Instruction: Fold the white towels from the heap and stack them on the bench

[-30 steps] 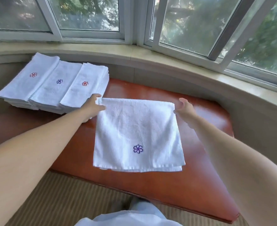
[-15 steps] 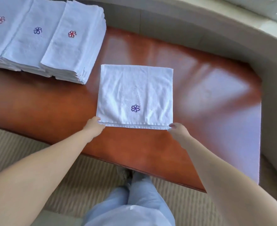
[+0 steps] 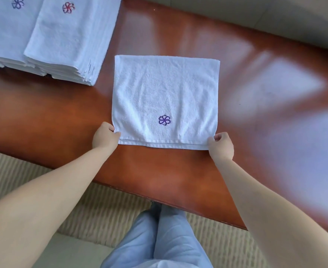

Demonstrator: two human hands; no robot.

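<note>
A white towel (image 3: 165, 93) with a purple flower emblem lies flat and folded on the red-brown bench (image 3: 246, 93). My left hand (image 3: 105, 135) pinches its near left corner. My right hand (image 3: 221, 145) pinches its near right corner. Both near edges show doubled layers. Stacks of folded white towels (image 3: 66, 39) with red and purple emblems sit on the bench at the far left, apart from the flat towel.
The bench's near edge (image 3: 178, 204) runs across in front of my legs in light blue trousers (image 3: 159, 238). Beige striped carpet (image 3: 105, 209) covers the floor. A pale wall ledge (image 3: 275, 16) borders the bench at the back and right.
My hands went from the towel's far corners to its near corners, and the towel now lies flat on the bench. My view tilted downward and closer.
</note>
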